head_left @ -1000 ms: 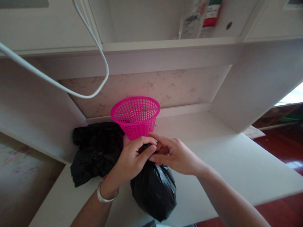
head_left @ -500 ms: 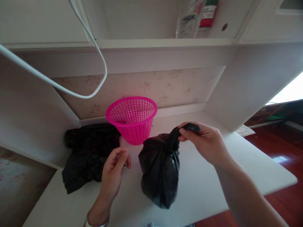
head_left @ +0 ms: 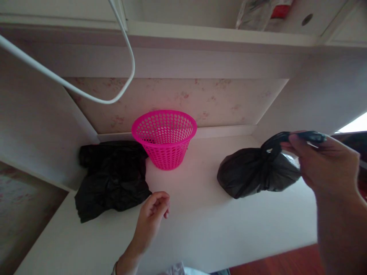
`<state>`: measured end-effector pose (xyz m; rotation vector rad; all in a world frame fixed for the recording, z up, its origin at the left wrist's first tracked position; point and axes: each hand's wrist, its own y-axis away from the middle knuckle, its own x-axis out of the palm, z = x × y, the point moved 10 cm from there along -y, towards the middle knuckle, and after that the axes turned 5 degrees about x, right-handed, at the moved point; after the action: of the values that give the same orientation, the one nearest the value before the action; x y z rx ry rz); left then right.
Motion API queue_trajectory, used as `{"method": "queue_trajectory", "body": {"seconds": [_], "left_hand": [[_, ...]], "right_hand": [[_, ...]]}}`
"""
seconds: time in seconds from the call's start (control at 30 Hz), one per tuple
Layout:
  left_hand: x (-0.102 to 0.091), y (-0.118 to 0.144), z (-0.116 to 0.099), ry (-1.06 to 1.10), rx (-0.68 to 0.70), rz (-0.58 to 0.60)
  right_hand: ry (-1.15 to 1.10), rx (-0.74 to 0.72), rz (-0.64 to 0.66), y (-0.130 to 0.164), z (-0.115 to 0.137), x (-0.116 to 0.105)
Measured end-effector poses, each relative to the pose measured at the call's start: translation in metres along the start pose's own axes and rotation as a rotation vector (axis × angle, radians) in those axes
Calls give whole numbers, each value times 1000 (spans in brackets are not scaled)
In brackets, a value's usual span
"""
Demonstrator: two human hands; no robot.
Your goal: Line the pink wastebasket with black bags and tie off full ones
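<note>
Right hand (head_left: 323, 160) pinches the knotted top of a full black bag (head_left: 255, 173), lifted off the desk (head_left: 200, 225); left hand (head_left: 151, 214) hangs loosely curled, empty, near the pink basket (head_left: 164, 139).

A white desk (head_left: 200, 229) carries a pink basket (head_left: 164, 138) near its back edge and crumpled black bags (head_left: 111, 177) just beside it.

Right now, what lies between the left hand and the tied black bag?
Head view: only bare white desktop lies between the left hand and the tied black bag, which the right hand grips by its knot.
</note>
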<state>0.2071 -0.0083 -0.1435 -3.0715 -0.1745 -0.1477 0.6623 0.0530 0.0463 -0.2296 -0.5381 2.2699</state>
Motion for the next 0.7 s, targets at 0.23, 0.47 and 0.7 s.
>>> {"method": "queue_trajectory", "body": {"seconds": [0.23,0.47,0.7], "left_hand": [[1,-2,2,-31,-1,17],[4,0,17,-37,-50,58],[1,-2,20,-23,-52,22]], "right_hand": [[-73,88,-111,-30,-43,-20],[-49,223,-95,-35,-90,-23],[20,24,-123,-49,-60,-14]]}}
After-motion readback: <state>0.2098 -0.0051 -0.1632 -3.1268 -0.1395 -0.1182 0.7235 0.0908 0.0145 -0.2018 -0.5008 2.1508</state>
